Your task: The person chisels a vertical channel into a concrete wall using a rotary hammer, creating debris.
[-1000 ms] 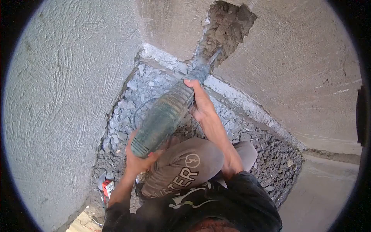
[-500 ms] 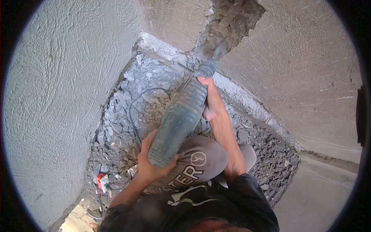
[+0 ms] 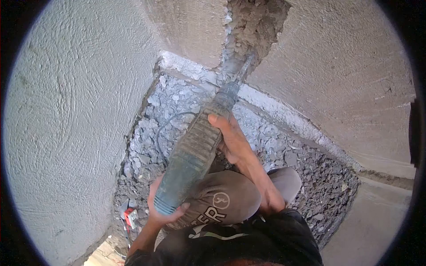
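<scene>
A dusty green demolition hammer [image 3: 194,150] slants across the middle of the view. Its metal chisel bit [image 3: 246,67] points up into a broken-out gap [image 3: 255,35] in the wall, with the tip against the rough material there. My left hand [image 3: 162,206] is wrapped around the rear end of the tool, partly hidden beneath it. Farther forward, my right hand [image 3: 228,137] grips the ribbed body from the side, thumb on top. Behind the tool a dark cable [image 3: 162,128] loops over the rubble.
Plastered walls rise at left [image 3: 75,115] and right [image 3: 337,80], with a pale ledge [image 3: 284,113] along the base. Broken rubble [image 3: 319,195] covers the floor. A red and white electrical piece [image 3: 130,218] lies at lower left. My bent knee [image 3: 235,190] is under the tool.
The hammer, with both hands on it, now sits lower and farther left in view. The wall gap and ledge have shifted as the camera moved. The chisel bit, blurred before, shows more clearly.
</scene>
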